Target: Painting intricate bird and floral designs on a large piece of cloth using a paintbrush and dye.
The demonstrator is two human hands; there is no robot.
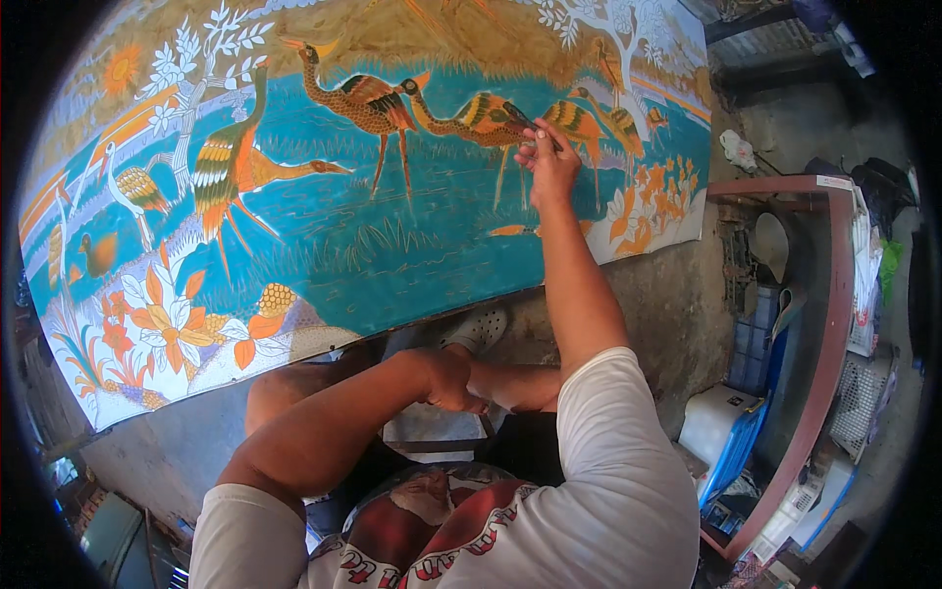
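Observation:
A large painted panel (392, 275) leans before me, showing long-necked birds in orange, brown and green on blue-green water. My right hand (552, 169) is raised to a bird (491, 116) right of the middle, fingers pinched around a slim dark paintbrush (533, 128) near the bird's tail. Most of the brush is hidden by the fingers. My left hand (453, 381) hangs low between my bent knees, below the panel's bottom edge. Its fingers curl downward, and whatever they may hold is out of sight.
A reddish-brown frame (839, 294) stands along the right side. Beside it are a white box (714, 427), a blue crate (756, 339) and a white perforated basket (862, 402). A clog-clad foot (479, 332) shows under the panel. Clutter lies at lower left.

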